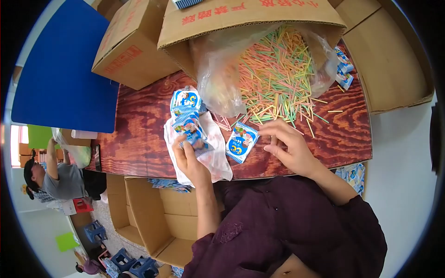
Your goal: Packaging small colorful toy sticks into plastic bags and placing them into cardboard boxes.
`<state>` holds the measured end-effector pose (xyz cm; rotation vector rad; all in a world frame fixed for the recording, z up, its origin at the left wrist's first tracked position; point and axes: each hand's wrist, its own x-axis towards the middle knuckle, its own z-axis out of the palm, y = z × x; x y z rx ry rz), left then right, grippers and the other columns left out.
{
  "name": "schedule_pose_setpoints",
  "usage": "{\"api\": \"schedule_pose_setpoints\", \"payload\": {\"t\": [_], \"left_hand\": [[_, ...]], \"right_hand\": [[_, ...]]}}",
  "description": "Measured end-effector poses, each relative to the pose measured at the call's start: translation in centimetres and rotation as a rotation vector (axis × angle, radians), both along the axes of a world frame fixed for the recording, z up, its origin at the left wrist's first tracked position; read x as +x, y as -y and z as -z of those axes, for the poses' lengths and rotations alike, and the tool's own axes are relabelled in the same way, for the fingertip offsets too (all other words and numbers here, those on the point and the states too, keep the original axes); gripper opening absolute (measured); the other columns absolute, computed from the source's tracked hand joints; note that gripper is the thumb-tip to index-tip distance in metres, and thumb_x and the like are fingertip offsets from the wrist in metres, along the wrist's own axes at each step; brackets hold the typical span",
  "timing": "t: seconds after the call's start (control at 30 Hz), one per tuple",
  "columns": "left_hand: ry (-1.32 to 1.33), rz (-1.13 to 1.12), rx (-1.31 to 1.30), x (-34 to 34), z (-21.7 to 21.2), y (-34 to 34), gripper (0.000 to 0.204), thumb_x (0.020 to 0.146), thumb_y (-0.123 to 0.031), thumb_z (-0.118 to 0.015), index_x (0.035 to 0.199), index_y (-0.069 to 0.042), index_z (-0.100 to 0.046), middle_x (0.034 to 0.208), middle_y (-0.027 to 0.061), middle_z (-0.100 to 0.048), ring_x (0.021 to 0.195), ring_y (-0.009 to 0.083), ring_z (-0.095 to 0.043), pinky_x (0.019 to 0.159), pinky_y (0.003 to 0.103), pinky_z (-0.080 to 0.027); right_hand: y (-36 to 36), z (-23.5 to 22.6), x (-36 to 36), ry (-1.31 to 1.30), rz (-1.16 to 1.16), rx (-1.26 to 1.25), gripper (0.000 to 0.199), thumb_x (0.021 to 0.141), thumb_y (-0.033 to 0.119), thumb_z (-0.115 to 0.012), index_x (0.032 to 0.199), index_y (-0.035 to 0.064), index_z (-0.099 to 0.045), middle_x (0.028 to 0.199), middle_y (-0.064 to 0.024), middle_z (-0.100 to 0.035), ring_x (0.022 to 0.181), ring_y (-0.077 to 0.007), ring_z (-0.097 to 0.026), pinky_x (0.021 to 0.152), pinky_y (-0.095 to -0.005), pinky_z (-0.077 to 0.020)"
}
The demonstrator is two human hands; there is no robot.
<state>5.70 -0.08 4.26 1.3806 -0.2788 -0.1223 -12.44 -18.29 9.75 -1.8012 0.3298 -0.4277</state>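
Observation:
My left hand [192, 166] has its thumb and forefinger drawn together at a small blue-and-white packet [191, 129], which is slightly blurred. More such packets [186, 101] lie overlapped just beyond it, on a pale cloth [218, 167]. Over to the right, my right hand [292, 149] is open, fingers curved and thumb apart. Its fingertips are at the right edge of a single packet [242, 142] lying flat on the table. Beyond the hands, thin pastel sticks [278, 69] spill from a clear plastic bag [215, 88] inside a tipped cardboard box [250, 14].
The reddish wood table [143, 139] holds another closed carton [134, 46] and packets [344, 67] at the right. An open box [157, 217] stands below the front edge. A blue panel [65, 65] rises at left; a person [62, 178] sits beyond it. Stools [123, 259] stand lower left.

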Motion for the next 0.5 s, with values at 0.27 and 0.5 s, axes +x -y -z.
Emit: {"api": "schedule_pose_setpoints", "payload": {"t": [0.27, 0.5], "left_hand": [[0.192, -0.307, 0.326, 6.3, 5.5, 1.6, 0.036, 0.096, -0.019, -0.056, 0.121, 0.004, -0.048, 0.125, 0.0108, -0.042, 0.103, 0.0155, -0.050, 0.087, 0.030, -0.045], [0.925, 0.099, 0.756, -1.7, 2.0, 1.9, 0.017, 0.080, -0.015, -0.069, 0.093, -0.006, -0.063, 0.088, 0.0103, -0.060, 0.092, 0.0315, -0.053, 0.089, 0.043, -0.036]], "right_hand": [[-0.1, 0.9, 0.2, 0.001, -0.077, -0.103, 0.022, 0.085, 0.001, -0.060, 0.107, 0.0012, -0.062, 0.102, -0.0082, -0.059, 0.076, -0.0148, -0.056, 0.069, -0.0269, -0.0457], [1.7, 1.9, -0.8, -0.116, -0.001, -0.110, 0.021, 0.083, 0.004, -0.061, 0.104, 0.0023, -0.062, 0.090, -0.0098, -0.058, 0.078, -0.0222, -0.058, 0.069, -0.0323, -0.0456]]}}
